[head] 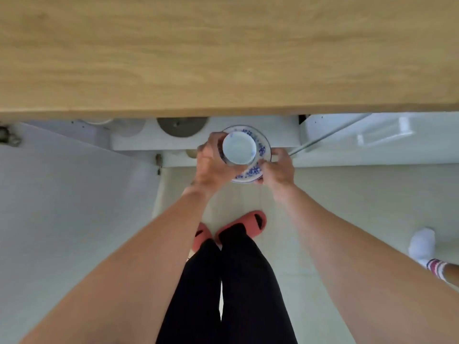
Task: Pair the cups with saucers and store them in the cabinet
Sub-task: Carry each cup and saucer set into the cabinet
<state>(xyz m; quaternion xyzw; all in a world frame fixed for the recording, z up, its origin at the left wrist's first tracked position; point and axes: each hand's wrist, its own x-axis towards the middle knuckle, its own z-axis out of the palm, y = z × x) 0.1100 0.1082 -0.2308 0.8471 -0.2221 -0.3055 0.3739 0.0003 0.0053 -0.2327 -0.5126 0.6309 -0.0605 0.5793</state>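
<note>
Wood fills the top of the view: a wide countertop (223,53) is seen from straight above, and its front edge hangs over a white cabinet (273,139) below. Both cabinet doors are swung open, one on the left (62,194) and one on the right (372,135). On the shelf inside, a grey round lid (182,126) is seen, partly hidden under the countertop edge.

Just in front of the shelf, a white cup (239,149) is held upright on a blue-and-white saucer (258,157). The cup sits on the middle of the saucer. The cup's side is gripped by the left hand (211,165), with the fingers curled around it. The saucer's rim is pinched by the right hand (279,170), with the thumb on top and the fingers under it. Cup and saucer are kept up in the air, over the pale floor (335,207).

Lower down, black trousers (236,281) and two pink slippers (248,223) are seen. At the right edge, another person's foot in a white sock (422,244) is seen.
</note>
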